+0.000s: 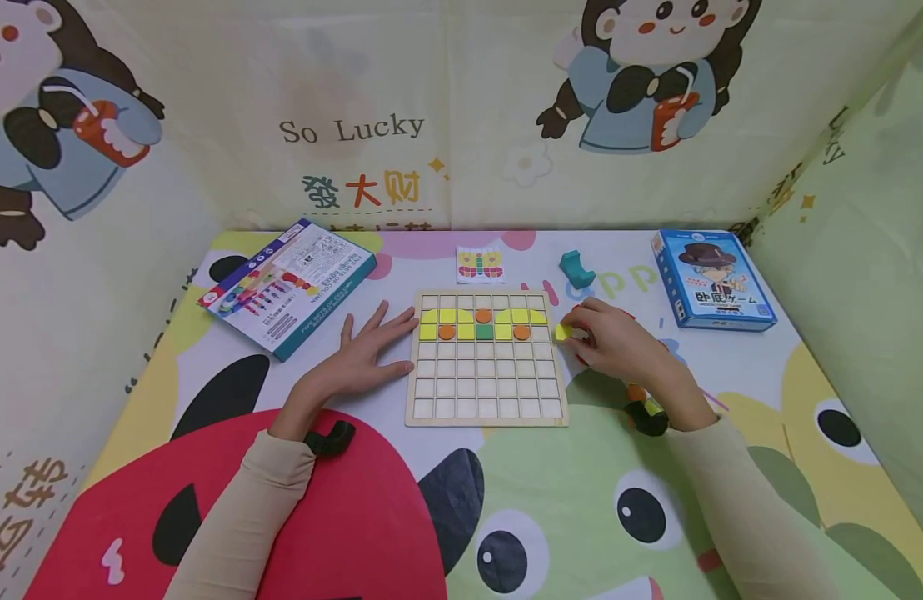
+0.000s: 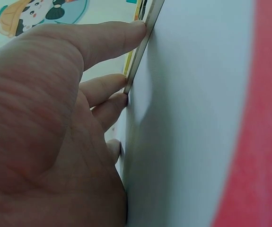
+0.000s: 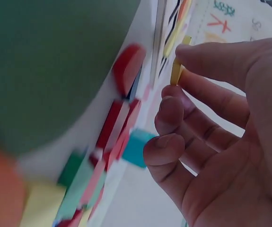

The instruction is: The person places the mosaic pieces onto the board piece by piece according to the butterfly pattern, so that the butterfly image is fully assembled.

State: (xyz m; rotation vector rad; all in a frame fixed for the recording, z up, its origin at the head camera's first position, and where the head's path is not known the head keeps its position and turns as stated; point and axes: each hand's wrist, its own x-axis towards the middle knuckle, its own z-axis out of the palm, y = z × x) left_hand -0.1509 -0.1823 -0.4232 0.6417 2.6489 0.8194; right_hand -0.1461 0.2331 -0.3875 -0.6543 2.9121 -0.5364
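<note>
A wooden grid board (image 1: 487,409) lies mid-table, its second and third rows holding yellow tiles, orange round tiles and a green square tile (image 1: 484,332). My right hand (image 1: 619,337) is just off the board's right edge, pinching a yellow tile (image 3: 176,66) between thumb and index finger. Spread out at the board's left side, my left hand (image 1: 364,354) touches its edge with thumb and fingertips. Under and beside the right hand lie loose red pieces (image 3: 112,125) and others in green and orange, partly hidden in the head view.
Behind the board lies a butterfly pattern card (image 1: 480,265), with a teal bridge-shaped block (image 1: 577,269) to its right. A puzzle box (image 1: 289,287) lies at the back left, a blue card box (image 1: 712,279) at the back right. Patterned cloth walls stand behind.
</note>
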